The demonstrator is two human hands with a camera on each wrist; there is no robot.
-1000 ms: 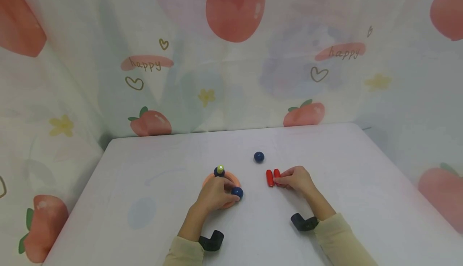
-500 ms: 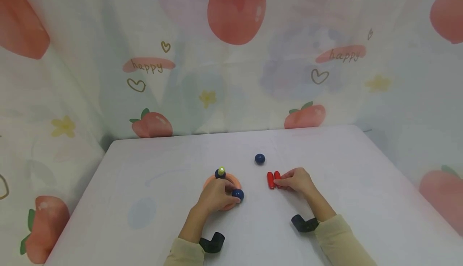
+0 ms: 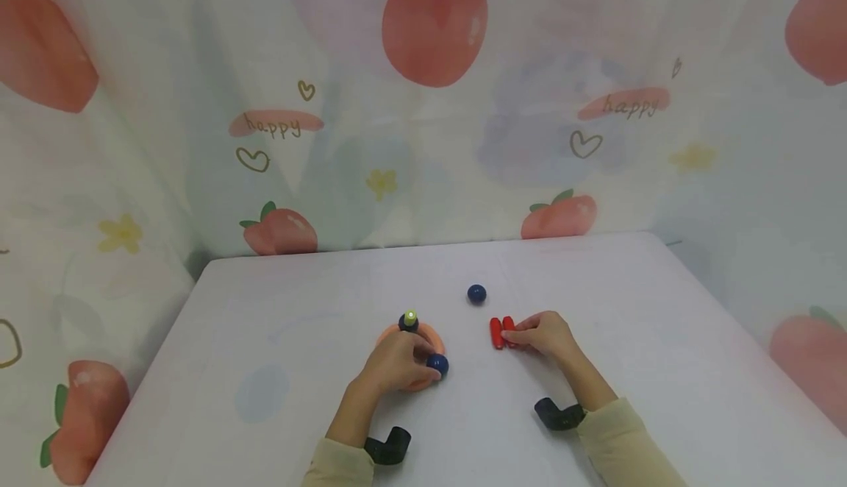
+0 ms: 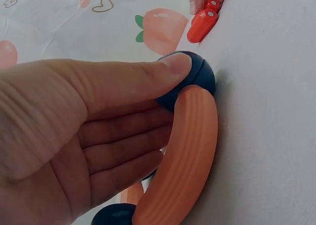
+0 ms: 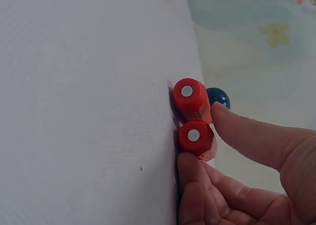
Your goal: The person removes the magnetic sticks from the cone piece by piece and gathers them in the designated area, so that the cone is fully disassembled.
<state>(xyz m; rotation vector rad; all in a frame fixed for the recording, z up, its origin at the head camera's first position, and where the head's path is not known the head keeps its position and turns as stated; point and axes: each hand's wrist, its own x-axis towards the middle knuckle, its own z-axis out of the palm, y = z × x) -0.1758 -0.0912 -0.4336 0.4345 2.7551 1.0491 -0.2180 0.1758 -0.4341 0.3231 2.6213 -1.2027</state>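
My left hand (image 3: 397, 360) pinches a glossy blue ball (image 4: 200, 79) between thumb and fingers. That ball sits against the end of a ribbed, curved orange stick (image 4: 192, 146), part of a ring on the table. Another blue ball (image 4: 114, 216) shows at the stick's other end. On the ring's far side, a yellow-green stick (image 3: 410, 316) stands up from a blue ball (image 3: 408, 324). My right hand (image 3: 548, 332) pinches the right-hand red rod (image 5: 196, 139), thumb on its top. A second red rod (image 3: 496, 333) lies alongside, both with silvery discs in their ends.
A loose blue ball (image 3: 476, 294) lies behind the red rods on the white table (image 3: 317, 296). A fruit-print cloth (image 3: 437, 148) hangs along the table's far edge and sides. Black wrist-worn devices (image 3: 389, 446) sit by each sleeve.
The whole scene sits slightly lower in the head view. Both hands keep their grips, and the ball, ring and red rods hold their places relative to each other.
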